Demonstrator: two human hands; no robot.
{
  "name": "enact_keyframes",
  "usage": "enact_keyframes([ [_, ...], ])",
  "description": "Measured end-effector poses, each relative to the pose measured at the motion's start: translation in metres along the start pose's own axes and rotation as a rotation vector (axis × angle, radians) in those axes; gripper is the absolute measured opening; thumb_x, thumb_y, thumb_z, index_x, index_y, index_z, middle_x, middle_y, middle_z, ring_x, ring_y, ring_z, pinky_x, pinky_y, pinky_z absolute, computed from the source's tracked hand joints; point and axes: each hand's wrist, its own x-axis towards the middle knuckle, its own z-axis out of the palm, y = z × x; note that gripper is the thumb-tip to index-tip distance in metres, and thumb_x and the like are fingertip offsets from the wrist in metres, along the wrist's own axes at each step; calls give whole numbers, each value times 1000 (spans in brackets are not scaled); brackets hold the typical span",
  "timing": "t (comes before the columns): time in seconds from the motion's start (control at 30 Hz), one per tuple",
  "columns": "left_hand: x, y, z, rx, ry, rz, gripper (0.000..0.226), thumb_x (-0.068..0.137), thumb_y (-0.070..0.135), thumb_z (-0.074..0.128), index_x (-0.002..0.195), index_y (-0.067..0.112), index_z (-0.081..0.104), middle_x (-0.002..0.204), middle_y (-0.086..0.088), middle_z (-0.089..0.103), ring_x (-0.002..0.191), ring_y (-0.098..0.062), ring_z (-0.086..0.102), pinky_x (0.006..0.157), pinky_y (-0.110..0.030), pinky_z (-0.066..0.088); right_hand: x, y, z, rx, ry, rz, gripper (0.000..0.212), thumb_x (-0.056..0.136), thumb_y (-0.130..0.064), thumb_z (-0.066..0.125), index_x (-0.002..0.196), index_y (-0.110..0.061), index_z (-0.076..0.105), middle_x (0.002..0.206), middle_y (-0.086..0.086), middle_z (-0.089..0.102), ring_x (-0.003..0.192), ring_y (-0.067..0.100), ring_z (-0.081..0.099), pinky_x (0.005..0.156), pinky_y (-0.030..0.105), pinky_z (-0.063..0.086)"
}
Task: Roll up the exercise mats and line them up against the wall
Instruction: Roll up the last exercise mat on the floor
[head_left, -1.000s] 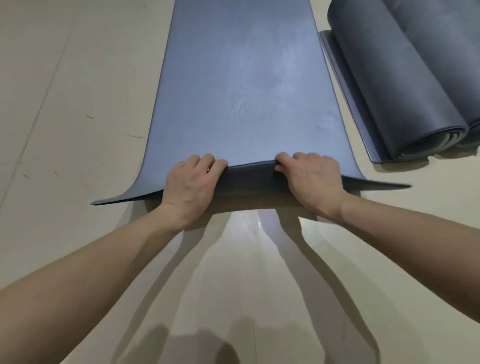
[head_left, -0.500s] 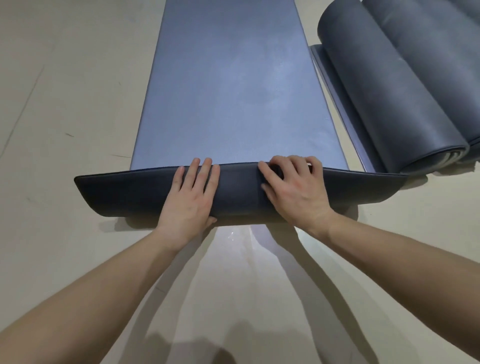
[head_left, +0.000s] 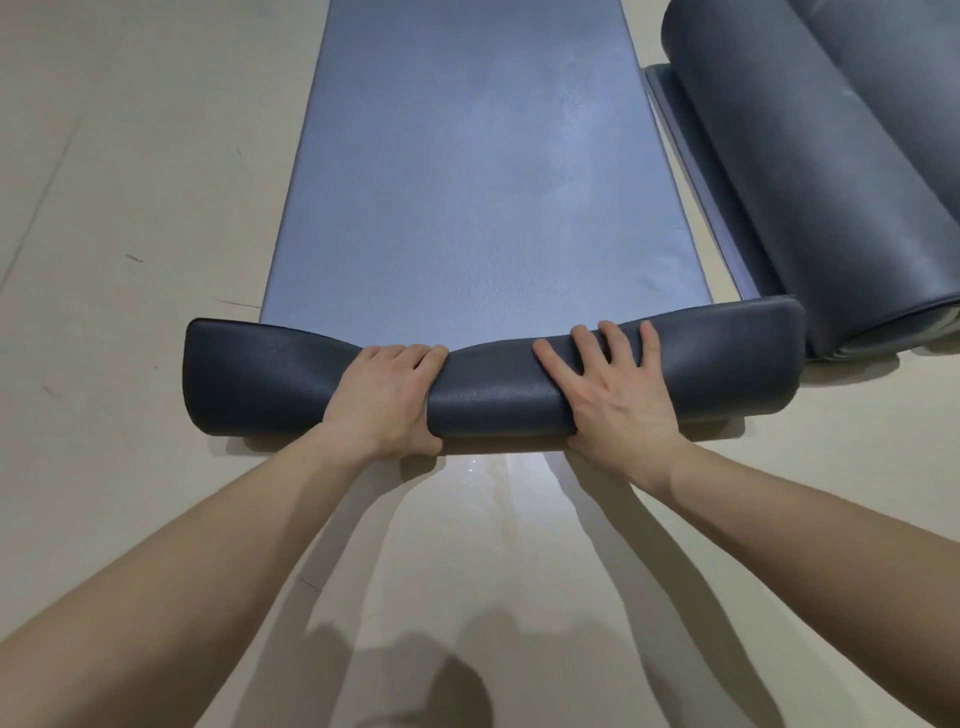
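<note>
Starting to roll the mat (head_left: 467, 182): left hand (head_left: 387, 400) grips its rolled end with curled fingers, right hand (head_left: 618, 400) presses flat, fingers spread. Next probably needs an even push forward.

The floor (head_left: 130, 171) is pale beige tile, glossy, with thin grout lines and a few dark scuffs on its left side. A blue-grey exercise mat (head_left: 467, 182) lies flat on it, running away from the camera, with its near end wound into a dark roll (head_left: 493, 400). Just to its right lies a rolled mat (head_left: 769, 197) with its loose flap (head_left: 696, 171) flat on the tile, and a second rolled mat (head_left: 909, 78) lies beside it.
</note>
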Motion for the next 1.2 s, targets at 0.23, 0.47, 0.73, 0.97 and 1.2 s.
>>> enact_keyframes([
  [0.23, 4, -4, -27, -83, -291, 2, 67, 70, 58, 76, 129, 35, 55, 107, 7, 55, 93, -16, 57, 80, -34, 52, 17, 15, -34, 195, -315, -122, 65, 77, -48, 73, 135, -45, 43, 110, -4, 62, 91, 24, 63, 86, 43, 54],
  [0.47, 24, -6, -46, -444, -646, 21, 44, 68, 42, 91, 101, 35, 63, 102, 7, 67, 92, -14, 65, 82, -34, 54, 19, 26, -70, 281, -617, -150, 68, 67, -58, 86, 124, -34, 57, 118, -4, 56, 102, 19, 55, 82, 34, 48],
  [0.73, 26, -8, -49, -404, -647, -9, 45, 65, 53, 91, 98, 34, 67, 102, 9, 72, 91, -15, 68, 82, -35, 55, 5, 2, -46, 180, -339, -139, 72, 65, -77, 73, 121, -37, 50, 105, -8, 66, 86, 21, 61, 75, 37, 51],
  [0.97, -32, 35, -3, 146, 151, -24, 111, 77, 66, 75, 157, 20, 12, 151, -12, 38, 136, -39, 41, 113, -56, 31, 81, 23, -73, 468, -723, -171, 64, 62, -50, 94, 115, -34, 62, 103, -10, 67, 89, 13, 65, 79, 31, 52],
  [1.2, 11, 15, -6, 97, 172, -2, 110, 68, 50, 82, 154, 27, 16, 145, -6, 45, 123, -34, 51, 104, -54, 38, 55, 40, -60, 237, -275, -83, 109, 54, -86, 74, 146, -39, 39, 130, -6, 58, 112, 23, 58, 93, 43, 47],
])
